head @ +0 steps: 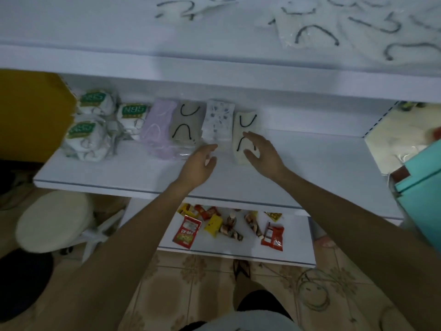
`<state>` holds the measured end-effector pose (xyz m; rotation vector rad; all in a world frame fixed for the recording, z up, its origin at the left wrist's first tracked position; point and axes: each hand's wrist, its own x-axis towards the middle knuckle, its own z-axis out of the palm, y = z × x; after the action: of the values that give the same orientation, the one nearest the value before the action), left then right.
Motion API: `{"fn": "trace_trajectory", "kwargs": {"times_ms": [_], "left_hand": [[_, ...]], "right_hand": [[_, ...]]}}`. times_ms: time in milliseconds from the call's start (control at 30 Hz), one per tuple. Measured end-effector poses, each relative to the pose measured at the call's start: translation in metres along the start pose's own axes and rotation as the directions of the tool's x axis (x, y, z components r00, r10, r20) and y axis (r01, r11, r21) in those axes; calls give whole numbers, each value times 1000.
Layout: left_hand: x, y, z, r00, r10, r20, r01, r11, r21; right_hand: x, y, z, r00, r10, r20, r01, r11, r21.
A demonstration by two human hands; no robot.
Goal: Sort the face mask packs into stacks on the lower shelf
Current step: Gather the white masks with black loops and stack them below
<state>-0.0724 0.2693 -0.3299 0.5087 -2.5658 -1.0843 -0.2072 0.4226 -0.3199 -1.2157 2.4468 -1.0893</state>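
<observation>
Face mask packs (157, 130) – where are they lying?
– All on the lower shelf (310, 163), in a row. I'll place everything from the patterned stack (218, 121) in the middle. Far left of it sit three N95 packs (93, 125) in a loose heap, white with green labels.
– And between those and the patterned one?
– A lilac stack (157, 130), then a grey stack (186, 123) with black ear loops, which touches the patterned stack's left side.
– What about the hands?
– The left hand (199, 163) is just in front of the patterned stack. Its fingers are relaxed and it holds nothing, and the fingertips are near the stack's front edge.
– To the right?
– A cream stack (245, 130) with black loops stands just right of the patterned stack. The right hand (262, 151) is spread over its near end, fingers straight and apart, gripping nothing. I cannot tell whether the fingers touch the pack or only hang above it.
– Anything else around?
– Low and far left of the patterned stack there is a pale round stool (52, 220). On the bottom shelf (298, 247), below the stack, lie scattered snack packets (229, 228). Above it and to the right, loose masks (310, 32) lie on the upper shelf (119, 25). Far right is a teal box (422, 187).
</observation>
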Motion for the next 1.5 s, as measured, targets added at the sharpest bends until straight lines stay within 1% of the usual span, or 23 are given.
{"fn": "trace_trajectory", "kwargs": {"times_ms": [100, 167, 233, 300, 367, 400, 433, 500, 567, 667, 733, 833, 1000, 1033, 1100, 1167, 1233, 1267, 1300, 1367, 1400, 1433, 1500], "left_hand": [[-33, 14, -43, 988, 152, -5, -151, 986, 65], [-51, 29, -73, 973, 229, -11, -225, 965, 135], [-66, 45, -103, 951, 310, -17, -297, 924, 241], [-75, 65, -134, 894, 447, -31, -414, 850, 325], [-73, 83, -163, 811, 580, -76, -508, 763, 400], [-69, 93, -176, 790, 604, -105, -515, 747, 422], [-62, 102, -188, 785, 605, -134, -506, 750, 426], [-41, 114, -208, 780, 595, -193, -491, 774, 401], [-14, 121, -223, 775, 587, -236, -490, 792, 364], [39, 123, -242, 812, 534, -234, -444, 827, 346], [77, 122, -249, 851, 493, -181, -396, 829, 395], [127, 118, -251, 897, 425, -126, -337, 838, 429], [181, 104, -247, 937, 346, -50, -297, 862, 411], [189, 103, -247, 947, 320, -13, -286, 862, 418], [203, 102, -247, 965, 241, 106, -262, 841, 473], [212, 101, -246, 964, 173, 204, -256, 816, 517], [217, 103, -246, 960, 153, 233, -256, 816, 519], [219, 103, -247, 959, 157, 237, -261, 814, 519], [219, 104, -249, 956, 163, 244, -271, 808, 523], [217, 105, -252, 950, 171, 260, -288, 802, 523], [217, 103, -253, 948, 177, 263, -292, 807, 512], [217, 101, -254, 949, 186, 256, -292, 824, 485], [219, 95, -254, 954, 234, 190, -291, 878, 380]], "right_hand": [[-23, -58, -7, 984, -177, 19, 177, 984, 1], [-33, -99, -14, 956, -292, -9, 292, 956, -2], [-43, -139, -26, 923, -382, -50, 381, 924, -17], [-48, -177, -43, 873, -478, -99, 476, 878, -45], [-45, -208, -64, 833, -533, -148, 531, 846, -52], [-40, -221, -76, 825, -540, -169, 541, 840, -44], [-33, -231, -87, 825, -532, -191, 536, 844, -38], [-13, -245, -108, 849, -479, -223, 482, 875, -45], [11, -249, -125, 891, -388, -237, 384, 921, -65], [56, -241, -144, 951, -237, -199, 211, 967, -146], [88, -230, -151, 975, -147, -166, 114, 974, -196], [131, -214, -152, 990, -53, -128, 24, 976, -218], [178, -203, -141, 999, 3, -49, -14, 975, -221], [184, -203, -140, 999, 18, -43, -27, 974, -227], [196, -204, -137, 998, 47, -37, -55, 968, -245], [206, -207, -136, 997, 68, -45, -77, 970, -232], [216, -210, -133, 990, 109, -92, -121, 983, -135], [221, -211, -131, 980, 151, -133, -155, 988, -24], [226, -211, -129, 962, 214, -172, -192, 972, 134], [233, -212, -125, 917, 352, -185, -240, 861, 447], [236, -213, -123, 902, 396, -171, -249, 803, 542], [237, -213, -121, 895, 413, -170, -247, 774, 583], [237, -213, -117, 896, 374, -240, -177, 796, 579]]}}
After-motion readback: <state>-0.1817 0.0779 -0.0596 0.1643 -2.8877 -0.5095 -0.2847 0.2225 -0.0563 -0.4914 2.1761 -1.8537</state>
